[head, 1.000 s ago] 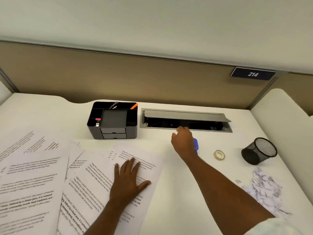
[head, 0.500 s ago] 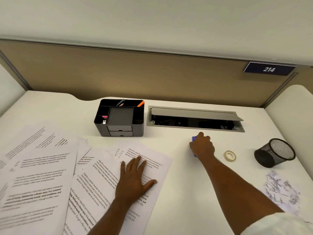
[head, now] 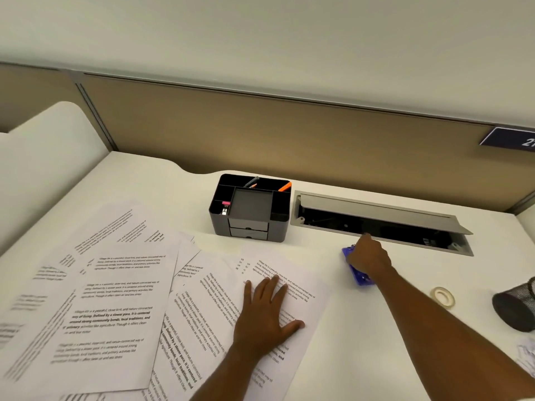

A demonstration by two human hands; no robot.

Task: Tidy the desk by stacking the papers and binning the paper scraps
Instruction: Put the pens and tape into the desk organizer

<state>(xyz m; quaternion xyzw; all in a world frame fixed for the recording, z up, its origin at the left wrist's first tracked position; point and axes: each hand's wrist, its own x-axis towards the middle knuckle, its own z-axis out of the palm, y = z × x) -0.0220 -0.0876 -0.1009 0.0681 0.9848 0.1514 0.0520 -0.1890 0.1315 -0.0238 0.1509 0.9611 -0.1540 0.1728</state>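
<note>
Several printed sheets point(head: 115, 299) lie fanned and overlapping across the left half of the white desk point(head: 362, 342). My left hand point(head: 266, 314) presses flat, fingers spread, on the rightmost sheet point(head: 292, 273). My right hand point(head: 367, 259) reaches forward and curls over a small blue stapler point(head: 359, 277) just in front of the cable hatch. A black mesh bin point(head: 515, 308) lies on its side at the right edge. A few white paper scraps point(head: 527, 357) show just below the bin, mostly cut off by the frame.
A black desk organizer point(head: 250, 209) with pens stands at the back centre. To its right the grey cable hatch point(head: 376, 224) stands with its lid up. A roll of tape point(head: 443, 296) lies between my right arm and the bin. A tan partition runs behind the desk.
My right hand has dropped onto the blue stapler and closed over it. My head has turned left, so the bin and scraps slid to the right edge. My left hand stays put.
</note>
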